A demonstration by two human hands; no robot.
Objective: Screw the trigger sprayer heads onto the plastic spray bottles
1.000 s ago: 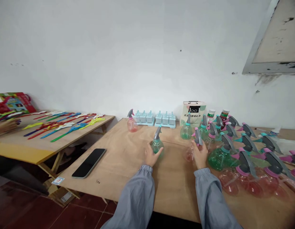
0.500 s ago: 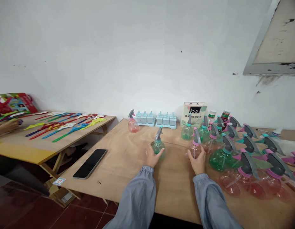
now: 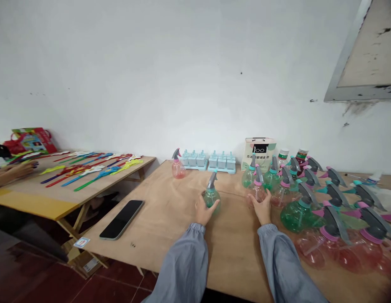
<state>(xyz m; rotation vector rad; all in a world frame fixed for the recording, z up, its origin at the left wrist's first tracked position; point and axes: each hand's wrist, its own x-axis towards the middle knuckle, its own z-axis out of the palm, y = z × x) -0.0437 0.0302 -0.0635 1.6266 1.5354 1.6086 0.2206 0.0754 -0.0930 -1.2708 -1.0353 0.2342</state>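
Seen in the head view, the person's left hand [image 3: 206,209] has its fingers clamped round the green bottle [image 3: 212,197], upright near the middle of the surface [image 3: 170,223]. The right hand [image 3: 262,206] has its fingers clamped on the lower part of the pink bottle [image 3: 257,191], upright just left of the crowded spray bottles [image 3: 294,216]. I can see a phone [image 3: 122,219] lying to the left, and blue moulds [image 3: 193,160] and a paper bag [image 3: 260,155] by the wall [image 3: 195,75]
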